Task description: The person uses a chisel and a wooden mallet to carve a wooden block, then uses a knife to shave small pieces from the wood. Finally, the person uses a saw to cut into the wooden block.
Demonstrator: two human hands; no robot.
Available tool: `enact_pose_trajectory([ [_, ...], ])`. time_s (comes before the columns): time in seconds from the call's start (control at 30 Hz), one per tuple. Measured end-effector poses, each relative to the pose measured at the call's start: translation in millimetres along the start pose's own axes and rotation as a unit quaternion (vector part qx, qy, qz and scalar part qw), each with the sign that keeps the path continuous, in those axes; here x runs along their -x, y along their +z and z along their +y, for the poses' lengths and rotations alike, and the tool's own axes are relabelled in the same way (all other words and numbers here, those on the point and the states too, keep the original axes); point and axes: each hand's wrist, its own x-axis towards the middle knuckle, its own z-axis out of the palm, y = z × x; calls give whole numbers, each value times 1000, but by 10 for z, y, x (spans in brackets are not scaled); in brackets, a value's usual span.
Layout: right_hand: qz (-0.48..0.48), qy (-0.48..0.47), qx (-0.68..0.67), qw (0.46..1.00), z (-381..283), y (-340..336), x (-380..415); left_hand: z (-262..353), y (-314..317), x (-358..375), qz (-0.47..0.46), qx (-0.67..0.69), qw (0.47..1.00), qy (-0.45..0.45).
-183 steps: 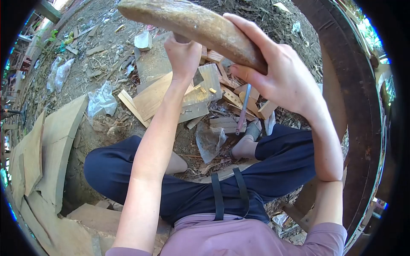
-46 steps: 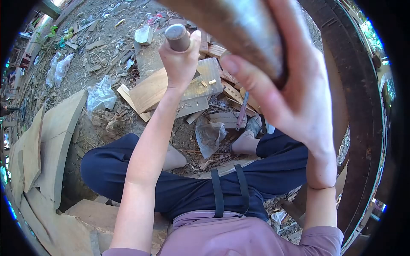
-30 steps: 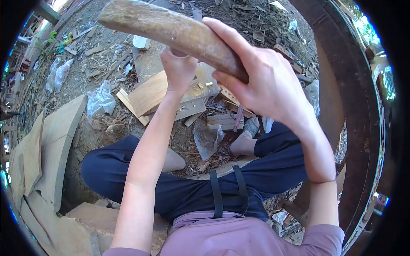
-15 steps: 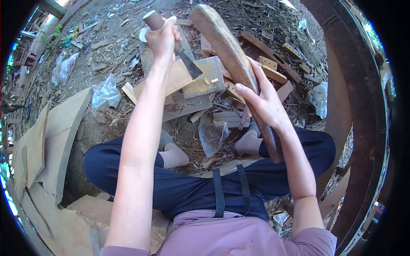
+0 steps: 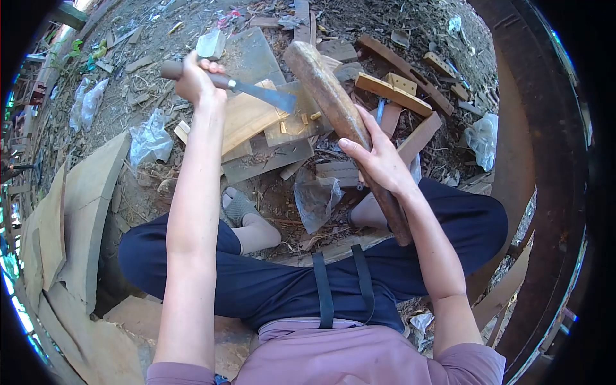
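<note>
My left hand is closed around the wooden handle of a chisel. Its wide metal blade points right and lies over a light wooden board and a darker block with small wood chips on it. In my right hand is a long, worn wooden mallet, shaped like a club. The thick end points up and away from me, and the thin end hangs down over my right thigh. My right fingers wrap its lower part, the thumb lying along the side.
Wood offcuts are scattered beyond my right hand. Clear plastic bags lie at the left, at the right and between my feet. Bent wooden sheets lean at the left. A dark curved beam rises on the right.
My left hand has moved left and down, and the chisel has swung from a steep slant to nearly level. The mallet has shifted slightly left and down in view.
</note>
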Motion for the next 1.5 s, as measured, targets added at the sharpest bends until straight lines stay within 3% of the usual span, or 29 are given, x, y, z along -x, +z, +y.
enact_pose_trajectory([
  [0.27, -5, 9, -23, 1000, 152, 97, -31, 224, 457, 688, -181, -30, 973, 141],
  [0.5, -9, 19, -10, 1000, 130, 95, -14, 16, 483, 924, -244, -128, 941, 198],
  [0.9, -26, 63, -38, 997, 66, 77, 9, -75, 494, 1003, -258, -169, 924, 228],
  [1.5, -18, 48, -22, 998, 74, 87, -3, -85, 503, 1031, -264, -179, 919, 231],
])
